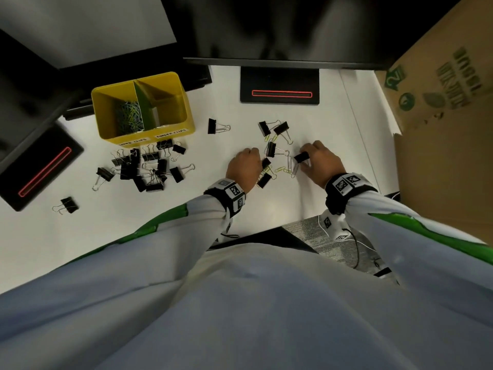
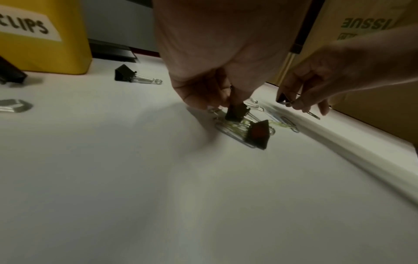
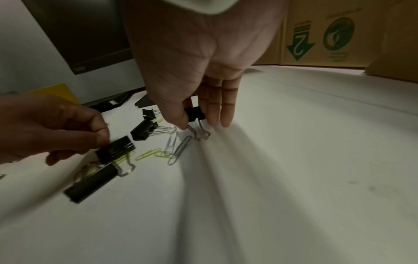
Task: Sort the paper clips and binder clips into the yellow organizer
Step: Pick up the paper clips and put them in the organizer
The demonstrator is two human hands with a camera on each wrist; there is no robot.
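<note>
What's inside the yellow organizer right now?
The yellow organizer holds a heap of green and blue paper clips in its left compartment. The right compartment's floor is mostly hidden by the walls, so its contents cannot be seen.

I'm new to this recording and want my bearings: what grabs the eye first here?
The yellow organizer at the upper left of the white desk, one compartment holding paper clips. In front of it sprawls a heap of black binder clips. At the centre, the left hand and right hand each pinch a binder clip over a smaller scatter of clips.
</note>
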